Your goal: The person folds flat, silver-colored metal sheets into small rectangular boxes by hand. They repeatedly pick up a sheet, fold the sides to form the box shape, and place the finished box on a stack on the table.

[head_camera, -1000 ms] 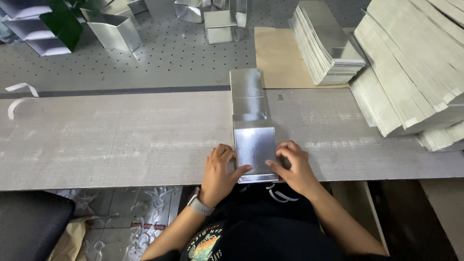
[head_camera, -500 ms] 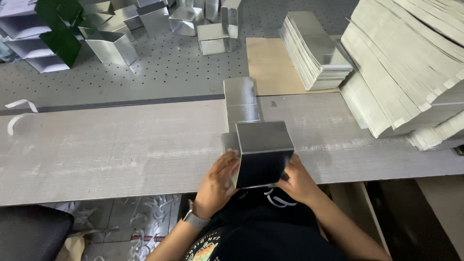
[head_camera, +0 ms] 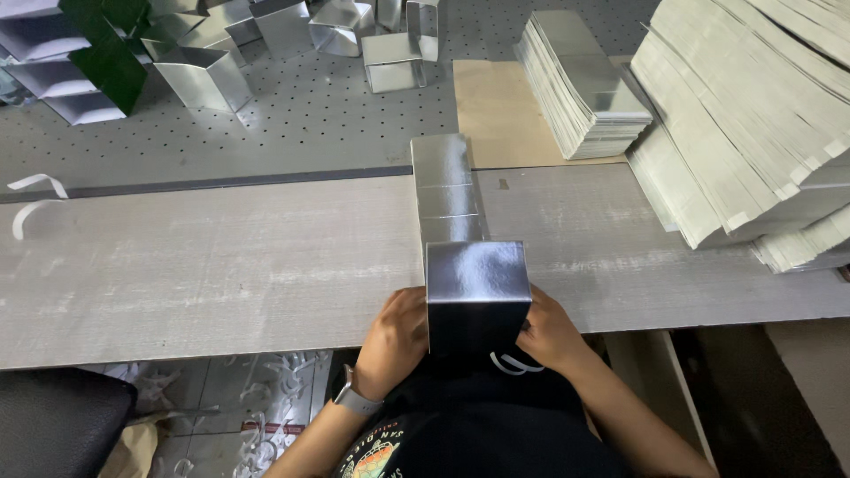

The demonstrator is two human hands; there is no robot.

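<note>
Fingers (head_camera: 416, 305) of both hands partly behind silver box (head_camera: 476, 296)

Box (head_camera: 476, 296) btwn hands, stacks (head_camera: 584, 84) behind-right

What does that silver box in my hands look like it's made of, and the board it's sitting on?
Silver box: likely thin card with a glossy metallic foil face; it mirrors light and creases sharply. Board: looks like matt grey fibreboard or laminate with faint streaks; which one is unclear.

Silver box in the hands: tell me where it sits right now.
In the head view the silver box stands at the near edge of the grey table, lower centre, between the left hand and right hand, below a flat silver strip.
</note>
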